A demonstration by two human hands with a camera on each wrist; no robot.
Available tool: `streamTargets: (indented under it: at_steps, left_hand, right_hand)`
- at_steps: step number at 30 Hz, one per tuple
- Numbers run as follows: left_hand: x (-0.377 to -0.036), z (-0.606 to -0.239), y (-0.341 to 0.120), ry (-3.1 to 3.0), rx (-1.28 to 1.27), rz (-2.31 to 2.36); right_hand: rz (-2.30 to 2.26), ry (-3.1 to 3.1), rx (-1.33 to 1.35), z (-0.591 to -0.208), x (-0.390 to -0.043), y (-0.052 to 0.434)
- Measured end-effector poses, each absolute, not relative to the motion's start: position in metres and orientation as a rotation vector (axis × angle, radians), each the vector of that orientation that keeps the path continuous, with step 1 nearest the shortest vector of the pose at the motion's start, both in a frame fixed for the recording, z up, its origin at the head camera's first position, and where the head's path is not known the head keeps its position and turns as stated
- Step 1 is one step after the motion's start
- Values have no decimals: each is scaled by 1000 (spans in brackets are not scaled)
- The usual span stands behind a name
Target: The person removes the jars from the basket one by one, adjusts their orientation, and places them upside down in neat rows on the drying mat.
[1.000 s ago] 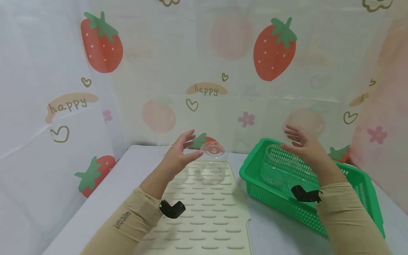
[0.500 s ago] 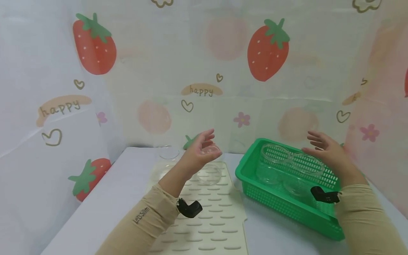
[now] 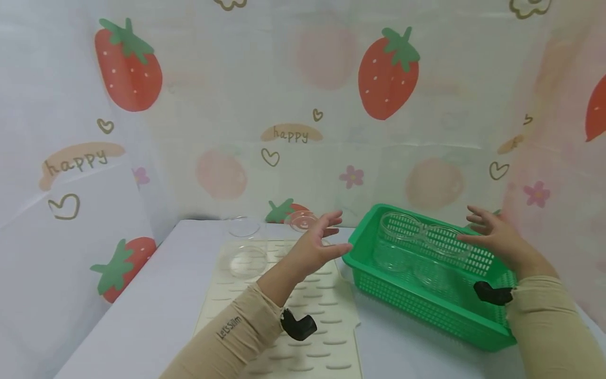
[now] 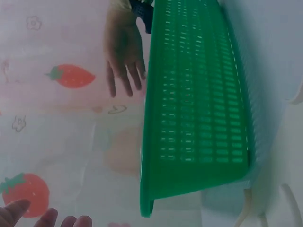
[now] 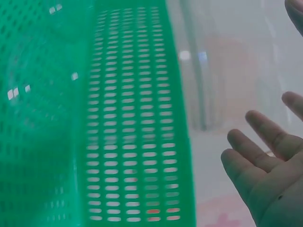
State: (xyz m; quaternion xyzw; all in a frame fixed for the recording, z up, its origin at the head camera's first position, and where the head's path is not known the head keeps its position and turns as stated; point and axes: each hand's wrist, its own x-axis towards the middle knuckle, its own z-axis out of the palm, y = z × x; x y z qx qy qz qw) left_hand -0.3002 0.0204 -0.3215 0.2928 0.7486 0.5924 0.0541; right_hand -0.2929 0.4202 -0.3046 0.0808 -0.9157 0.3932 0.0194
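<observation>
My left hand [image 3: 314,250], fingers spread and holding nothing, hovers over the right side of a cream ridged mat [image 3: 322,316], near the basket's left end. Just behind it a clear cup [image 3: 300,221] is partly hidden; another clear cup [image 3: 247,260] stands to its left on the mat. Two more clear cups, a left one [image 3: 392,252] and a right one [image 3: 437,258], stand side by side in the green basket [image 3: 421,308]. Above the basket's right part is my right hand [image 3: 502,239], fingers apart and gripping nothing. The right wrist view shows its spread fingers [image 5: 251,156] beside the perforated wall.
A white table [image 3: 128,316] carries the mat and the basket. Behind it hangs a pale curtain [image 3: 284,68] printed with strawberries, with more sheeting at both sides. Each wrist bears a black mount, one at the left [image 3: 299,325] and one at the right [image 3: 492,293].
My left hand has moved right across the mat toward the basket, uncovering the left cup. My right hand has shifted right, away from the cups in the basket. The view has turned slightly right.
</observation>
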Motion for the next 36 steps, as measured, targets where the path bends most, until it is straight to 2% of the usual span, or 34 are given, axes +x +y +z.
streamTargets:
  at_steps: [20, 36]
  left_hand:
    - [-295, -332, 23, 2243, 863, 1798]
    - [-298, -333, 22, 2267, 879, 1784]
  right_hand:
    - [1339, -3025, 264, -334, -300, 432]
    - [917, -3134, 224, -330, -299, 424]
